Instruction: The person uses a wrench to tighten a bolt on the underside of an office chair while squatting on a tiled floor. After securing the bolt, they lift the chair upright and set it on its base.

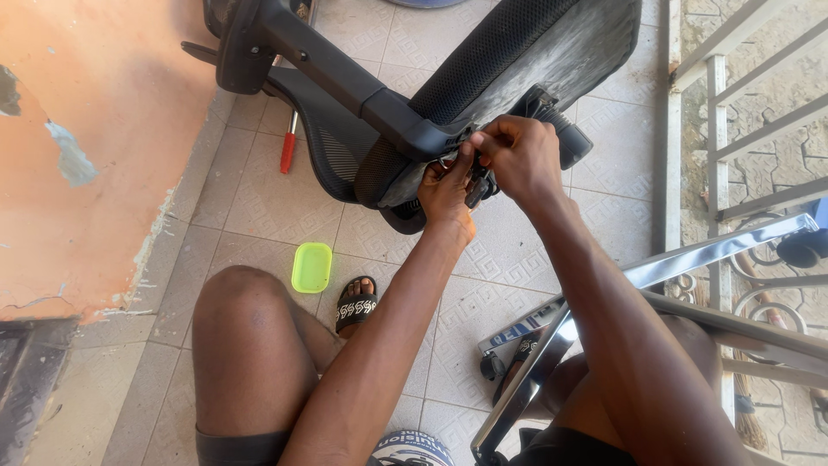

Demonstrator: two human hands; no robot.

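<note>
Both hands meet at the underside of an overturned black office chair (448,95), where the backrest bracket joins the seat. The left hand (446,192) is cupped under the joint, fingers curled against a small metal fitting; the right hand (517,155) is closed from above, pinching something dark and slender there, though whether that is a tool or a chair part I cannot tell. By the look of it, a fastener at this joint is being worked, which calls for a steady grip and fine turning. Left of the chair lies a red-handled screwdriver (288,148). Nearer the person than the chair, a lime-green tray (311,267) sits on the tiled floor (259,207); it looks empty. A chrome bar (552,345) crosses the right leg.
</note>
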